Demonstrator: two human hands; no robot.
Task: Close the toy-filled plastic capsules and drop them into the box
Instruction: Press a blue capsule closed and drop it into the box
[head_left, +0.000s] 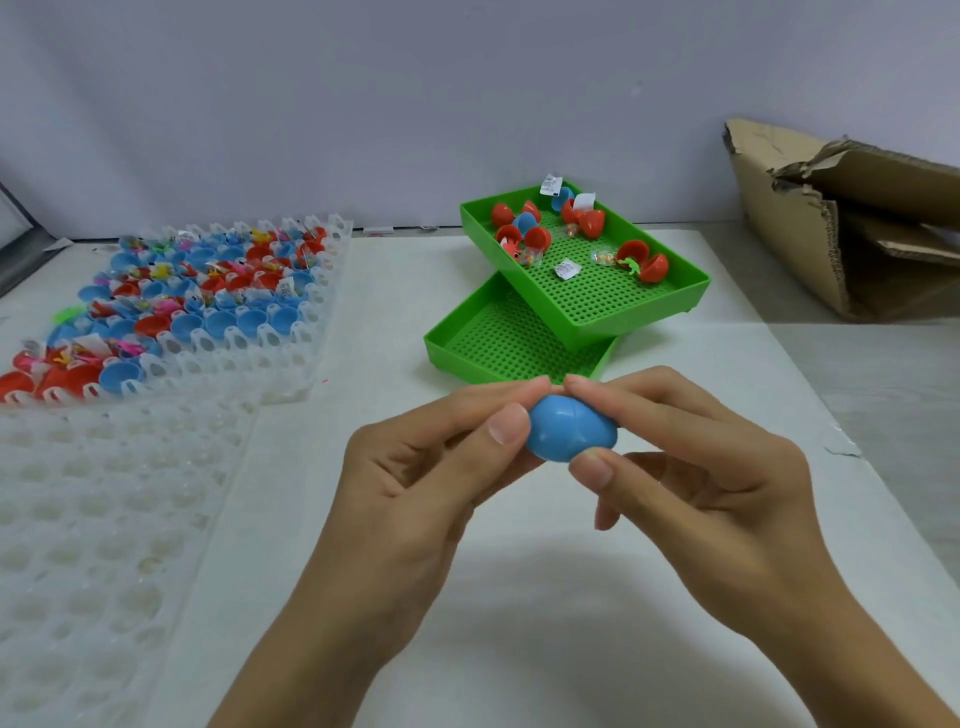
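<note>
A blue plastic capsule (569, 427) is held above the white table between both hands, its two halves together. My left hand (415, 462) pinches its left end with thumb and fingers. My right hand (691, 462) pinches its right end, thumb underneath and forefinger on top. A torn cardboard box (810, 223) lies open on its side at the far right. Open red and blue capsules with small toys (524, 228) lie in the upper green tray (623, 306).
A second green tray (467, 338) sits under the upper one. At the far left, a clear plastic holder tray (311, 332) is packed with several open capsules and toys. An unfilled clear holder tray (104, 519) lies near the left front.
</note>
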